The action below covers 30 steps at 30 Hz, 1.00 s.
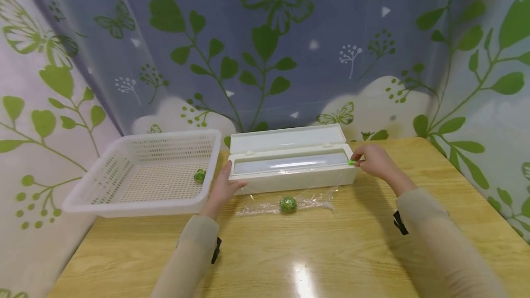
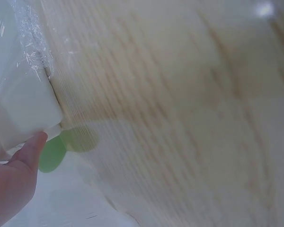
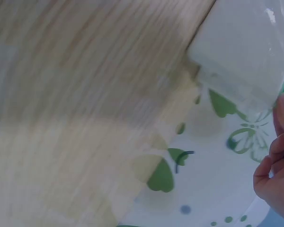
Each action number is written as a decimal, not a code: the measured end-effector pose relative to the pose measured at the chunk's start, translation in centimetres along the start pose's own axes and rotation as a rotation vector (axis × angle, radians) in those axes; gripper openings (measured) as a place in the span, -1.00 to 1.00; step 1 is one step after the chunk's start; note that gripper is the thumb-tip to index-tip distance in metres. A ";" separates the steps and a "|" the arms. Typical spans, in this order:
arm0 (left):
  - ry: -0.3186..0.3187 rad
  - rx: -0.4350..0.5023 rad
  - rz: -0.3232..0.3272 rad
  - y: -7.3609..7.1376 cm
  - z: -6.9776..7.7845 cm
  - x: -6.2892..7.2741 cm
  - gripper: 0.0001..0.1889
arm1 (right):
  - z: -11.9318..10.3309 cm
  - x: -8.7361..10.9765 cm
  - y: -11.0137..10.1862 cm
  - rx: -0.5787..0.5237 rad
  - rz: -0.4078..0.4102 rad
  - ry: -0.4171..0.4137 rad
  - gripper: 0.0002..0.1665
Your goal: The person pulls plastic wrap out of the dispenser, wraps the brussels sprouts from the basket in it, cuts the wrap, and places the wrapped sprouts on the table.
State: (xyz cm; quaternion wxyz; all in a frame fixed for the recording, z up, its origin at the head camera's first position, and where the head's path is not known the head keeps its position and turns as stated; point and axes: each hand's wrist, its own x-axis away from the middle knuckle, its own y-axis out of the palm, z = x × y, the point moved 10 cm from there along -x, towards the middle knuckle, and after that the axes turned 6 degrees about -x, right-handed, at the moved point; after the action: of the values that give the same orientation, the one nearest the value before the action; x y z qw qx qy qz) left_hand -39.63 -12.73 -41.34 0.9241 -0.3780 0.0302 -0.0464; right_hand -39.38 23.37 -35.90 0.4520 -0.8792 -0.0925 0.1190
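A long white cling film dispenser (image 1: pixel 294 179) lies on the table with its lid (image 1: pixel 290 138) raised at the back and a roll of film (image 1: pixel 290 162) inside. My left hand (image 1: pixel 223 186) grips its left end, thumb along the front face. At the right end, my right hand (image 1: pixel 372 162) pinches a small green slider (image 1: pixel 351 162) between thumb and finger. From the dispenser's front, clear cling film (image 1: pixel 256 208) hangs down onto the table. A green round object (image 1: pixel 288 204) sits on that film, right in front of the box.
To the left stands a white plastic basket (image 1: pixel 141 208) with slotted walls, holding a similar green round object (image 1: pixel 200 175) near its right side. The wooden table (image 1: pixel 265 252) meets a patterned curtain (image 1: pixel 290 59) behind and at both sides.
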 end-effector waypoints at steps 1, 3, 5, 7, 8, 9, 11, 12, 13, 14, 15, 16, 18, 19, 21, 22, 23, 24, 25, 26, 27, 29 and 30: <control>-0.006 -0.002 0.002 -0.1 0.0 0.0 -0.11 | 0.0 0.1 -0.1 0.002 0.005 -0.005 -0.88; -0.003 -0.011 0.007 -0.2 0.0 0.0 -0.11 | 0.1 0.1 -0.3 -0.006 0.010 -0.008 -0.89; 0.006 -0.015 0.007 -0.3 0.1 0.0 -0.11 | 0.2 0.1 -0.2 -0.022 0.000 -0.005 -0.88; 0.025 -0.018 0.004 -0.3 0.3 0.0 -0.11 | 0.5 0.1 -0.2 -0.029 -0.007 0.014 -0.88; 0.037 -0.018 0.002 -0.3 0.5 0.0 -0.11 | 0.6 0.1 -0.1 -0.034 -0.009 0.026 -0.87; 0.043 -0.015 -0.001 -0.2 0.5 0.0 -0.12 | 0.8 0.2 -0.1 -0.038 -0.011 0.036 -0.87; 0.046 -0.014 -0.002 -0.2 0.6 0.0 -0.12 | 1.0 0.2 -0.1 -0.044 -0.011 0.046 -0.86; 0.048 -0.018 -0.002 -0.1 0.7 0.0 -0.12 | 1.1 0.3 -0.1 -0.048 -0.010 0.046 -0.85; 0.044 -0.021 -0.001 -0.1 0.7 -0.1 -0.12 | 1.1 0.3 -0.1 -0.048 -0.007 0.042 -0.85; 0.041 -0.027 -0.002 -0.1 0.7 -0.1 -0.12 | 1.1 0.4 -0.1 -0.049 -0.003 0.040 -0.85; 0.036 -0.035 -0.004 0.0 0.8 -0.1 -0.12 | 1.1 0.5 -0.2 -0.048 0.002 0.039 -0.85; 0.032 -0.045 -0.006 0.0 0.9 -0.1 -0.12 | 1.1 0.5 -0.2 -0.047 0.007 0.037 -0.84; 0.025 -0.068 -0.011 0.1 1.2 0.0 -0.14 | 1.0 0.6 -0.2 -0.044 0.019 0.038 -0.84; 0.024 -0.086 -0.013 0.1 1.4 0.0 -0.14 | 1.0 0.6 -0.3 -0.040 0.025 0.039 -0.84; 0.028 -0.118 -0.013 0.2 1.8 0.4 -0.15 | 0.9 0.7 -0.3 -0.032 0.035 0.039 -0.84; 0.033 -0.138 -0.012 0.3 2.1 0.6 -0.15 | 0.9 0.8 -0.3 -0.026 0.040 0.041 -0.84; 0.046 -0.166 -0.007 0.4 2.3 0.9 -0.15 | 0.8 0.9 -0.3 -0.017 0.046 0.039 -0.84; 0.066 -0.203 0.003 0.5 2.7 1.3 -0.14 | 0.7 1.0 -0.2 -0.004 0.052 0.033 -0.85; 0.091 -0.243 0.015 0.5 3.1 1.7 -0.14 | 0.5 1.1 -0.2 0.015 0.059 0.022 -0.85; 0.121 -0.287 0.033 0.5 3.5 2.2 -0.14 | 0.2 1.2 -0.2 0.041 0.070 0.002 -0.85; 0.162 -0.335 0.056 0.5 4.0 2.7 -0.15 | -0.1 1.3 -0.1 0.072 0.086 -0.020 -0.85; 0.239 -0.417 0.101 0.5 5.0 3.7 -0.21 | -0.8 1.6 -0.1 0.155 0.130 -0.076 -0.84; 0.273 -0.443 0.123 0.5 5.4 4.1 -0.27 | -1.2 1.8 -0.1 0.200 0.157 -0.115 -0.82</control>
State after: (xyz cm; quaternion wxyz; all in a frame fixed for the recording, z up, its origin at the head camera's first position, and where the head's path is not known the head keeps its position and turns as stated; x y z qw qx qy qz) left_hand -35.01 -9.09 -37.91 0.8072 -0.5589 0.1871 -0.0329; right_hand -37.31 22.94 -35.35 0.5205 -0.8261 -0.0367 0.2127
